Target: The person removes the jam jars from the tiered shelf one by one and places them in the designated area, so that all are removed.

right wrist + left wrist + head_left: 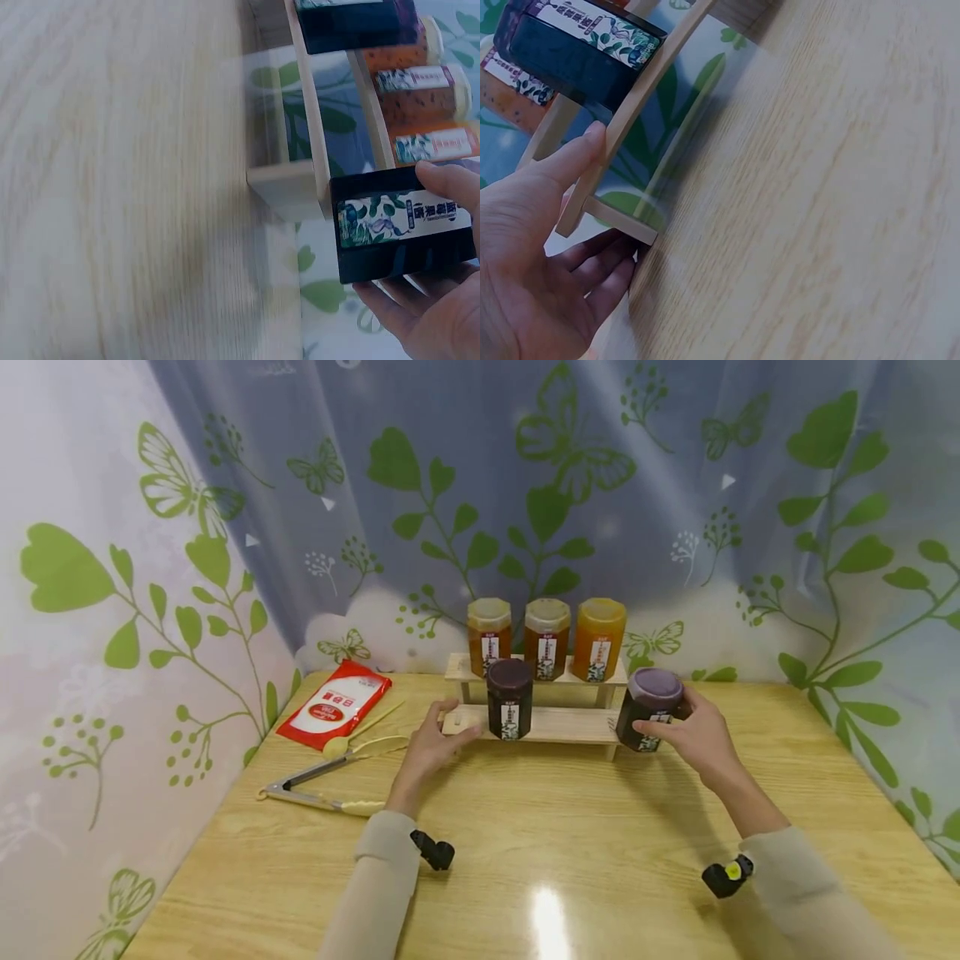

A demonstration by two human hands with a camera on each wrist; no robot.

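A two-tier wooden rack stands on the table. My left hand grips the left end of its lower tier; in the left wrist view the thumb lies on the slat and the fingers reach round the leg. My right hand holds a dark jar with a purple lid, tilted slightly, at the right end of the lower tier. In the right wrist view the base of this held jar overlaps the slat's end. Another dark jar sits upright on the lower tier, nearer its left end.
On the upper tier stand an amber jar, a reddish-brown jar and an orange jar. Left of the rack lie a red and white packet, a thin yellow-tipped stick and tongs. A patterned curtain hangs behind the table.
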